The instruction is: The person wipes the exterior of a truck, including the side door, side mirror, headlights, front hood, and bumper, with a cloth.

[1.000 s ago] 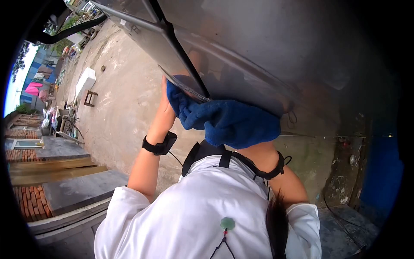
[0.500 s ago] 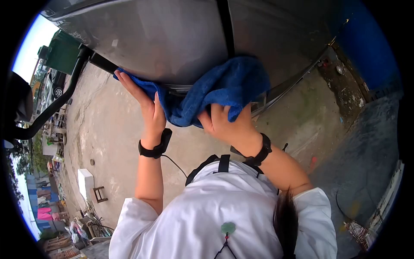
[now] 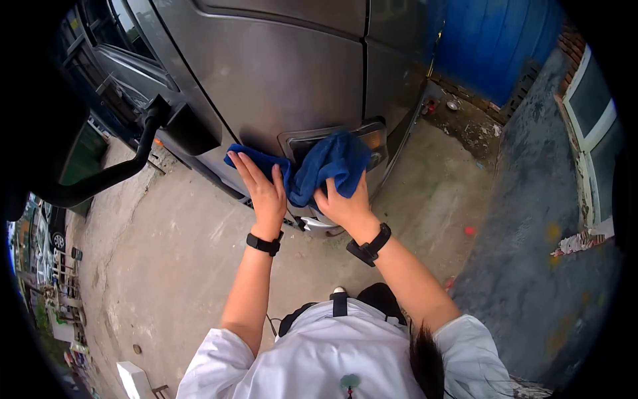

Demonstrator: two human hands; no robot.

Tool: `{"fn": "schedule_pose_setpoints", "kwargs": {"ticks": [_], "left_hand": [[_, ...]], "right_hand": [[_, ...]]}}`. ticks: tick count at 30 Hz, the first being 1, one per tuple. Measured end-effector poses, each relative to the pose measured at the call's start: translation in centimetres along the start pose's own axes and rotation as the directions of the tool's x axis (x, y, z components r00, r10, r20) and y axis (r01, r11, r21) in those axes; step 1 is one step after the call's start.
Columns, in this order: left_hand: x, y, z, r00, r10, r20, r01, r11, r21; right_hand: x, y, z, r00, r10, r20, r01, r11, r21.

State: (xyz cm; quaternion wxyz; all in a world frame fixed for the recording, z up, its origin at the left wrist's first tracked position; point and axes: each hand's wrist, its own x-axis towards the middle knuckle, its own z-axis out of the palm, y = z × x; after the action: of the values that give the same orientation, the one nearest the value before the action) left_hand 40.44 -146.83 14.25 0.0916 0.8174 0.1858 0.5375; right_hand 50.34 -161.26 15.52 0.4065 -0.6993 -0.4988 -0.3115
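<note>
A blue cloth (image 3: 329,163) lies against the front of a grey vehicle (image 3: 286,80), partly over a headlight (image 3: 377,141) with an orange section. My left hand (image 3: 264,199) presses a flat part of the cloth to the panel beside the headlight, its fingers stretched out. Bunched cloth fills my right hand (image 3: 349,207), whose fingers curl into it over the lamp. Folds hide some of the right fingertips and much of the lamp. Both wrists wear black bands.
A black mirror arm (image 3: 136,159) juts out at the left. To the right stand a dark grey wall (image 3: 525,219) with a window and a blue panel (image 3: 498,46). Concrete ground (image 3: 179,266) lies below, with a white block (image 3: 134,380) at lower left.
The view has shifted back, showing more of the vehicle, the headlight and the right wall. Both arms now reach further out. The cloth remains under the left hand and in the right.
</note>
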Motion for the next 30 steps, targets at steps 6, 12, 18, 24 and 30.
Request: {"fn": "schedule_pose_setpoints", "kwargs": {"ticks": [6,12,18,24,30], "left_hand": [[12.0,1.3,-3.8,0.983,0.179,-0.037,-0.182,0.973,-0.142],[2.8,0.9,0.2,0.998,0.064,0.023,-0.063,0.997,-0.036],[-10.9,-1.1,-4.1,0.803,0.142,0.579,0.042,0.956,-0.292],[-26.2,-7.6,-14.9,0.427,-0.260,0.866,0.339,0.934,0.113],[-35.4,-11.6,-22.2,0.123,-0.491,0.863,0.567,0.748,0.345]], "right_hand": [[10.8,-3.9,-1.0,0.992,0.109,-0.058,-0.105,0.993,0.060],[0.9,-3.3,3.9,0.998,0.032,-0.047,-0.038,0.991,-0.131],[-10.8,-6.4,2.0,0.903,0.183,0.389,-0.172,0.983,-0.063],[-27.5,-9.1,-1.9,0.330,0.627,0.706,-0.677,0.678,-0.286],[-35.5,-14.6,-2.9,0.170,0.535,0.827,-0.775,0.591,-0.223]]}}
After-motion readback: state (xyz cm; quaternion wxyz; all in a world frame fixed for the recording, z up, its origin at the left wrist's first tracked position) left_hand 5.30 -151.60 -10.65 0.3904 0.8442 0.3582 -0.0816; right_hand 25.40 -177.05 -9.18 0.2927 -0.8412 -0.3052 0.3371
